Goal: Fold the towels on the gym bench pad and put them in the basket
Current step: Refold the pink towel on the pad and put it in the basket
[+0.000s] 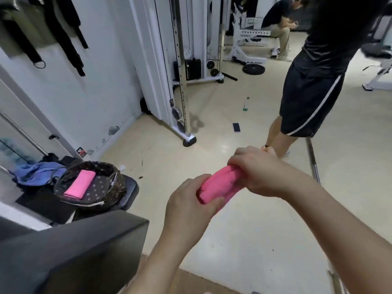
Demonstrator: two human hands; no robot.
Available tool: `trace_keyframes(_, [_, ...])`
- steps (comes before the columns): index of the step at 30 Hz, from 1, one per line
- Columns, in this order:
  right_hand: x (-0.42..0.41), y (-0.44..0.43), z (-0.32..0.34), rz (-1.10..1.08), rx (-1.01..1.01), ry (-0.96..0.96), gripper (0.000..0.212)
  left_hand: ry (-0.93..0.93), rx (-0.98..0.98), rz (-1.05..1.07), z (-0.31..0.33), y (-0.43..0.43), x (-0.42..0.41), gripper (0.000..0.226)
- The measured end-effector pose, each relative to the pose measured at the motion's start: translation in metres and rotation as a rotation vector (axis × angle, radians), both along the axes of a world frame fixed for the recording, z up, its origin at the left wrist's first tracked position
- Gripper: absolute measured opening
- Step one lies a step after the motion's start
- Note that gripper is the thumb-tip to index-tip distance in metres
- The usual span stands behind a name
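I hold a folded pink towel [216, 184] in the air over the floor, to the right of the bench. My left hand [191, 200] grips its near end and my right hand [256, 168] grips its far end. The dark gym bench pad [74, 247] fills the lower left. A dark woven basket [110, 187] stands on a black seat at the left, with another folded pink towel [80, 183] lying flat inside it.
A blue cloth [38, 172] lies crumpled left of the basket. A person in black shorts [307, 98] stands close at the right. A phone [236, 127] and a small bottle [245, 107] lie on the floor near a white cable machine [180, 81]. A barbell [314, 162] lies at right.
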State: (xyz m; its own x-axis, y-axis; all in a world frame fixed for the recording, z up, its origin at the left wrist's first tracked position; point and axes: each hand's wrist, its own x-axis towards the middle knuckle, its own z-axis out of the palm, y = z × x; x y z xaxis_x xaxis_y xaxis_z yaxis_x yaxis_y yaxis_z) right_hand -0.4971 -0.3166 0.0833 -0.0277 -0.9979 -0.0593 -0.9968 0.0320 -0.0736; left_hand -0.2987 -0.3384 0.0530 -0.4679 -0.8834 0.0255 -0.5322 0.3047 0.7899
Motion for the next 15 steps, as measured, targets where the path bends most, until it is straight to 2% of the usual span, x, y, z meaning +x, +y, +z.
trace_keyframes(3, [-0.01,-0.047,-0.009,0.106,-0.128,-0.023,0.029,0.237,0.005,0.194,-0.007,-0.024,-0.016,0.037])
trace_keyframes(6, [-0.022,-0.1,-0.014,0.194,-0.107,-0.088,0.03,0.324,-0.002,0.364,-0.019,-0.058,-0.025,0.034])
trace_keyframes(9, [-0.036,-0.159,-0.019,0.243,0.026,-0.284,0.032,0.388,0.018,0.516,-0.041,-0.101,-0.032,0.013])
trace_keyframes(11, [-0.048,-0.201,-0.022,0.302,0.16,-0.448,0.028,0.43,0.007,0.616,-0.054,-0.133,-0.04,0.01])
trace_keyframes(15, [-0.072,-0.287,-0.029,0.417,0.316,-0.625,0.02,0.486,0.001,0.775,-0.071,-0.198,-0.056,0.006])
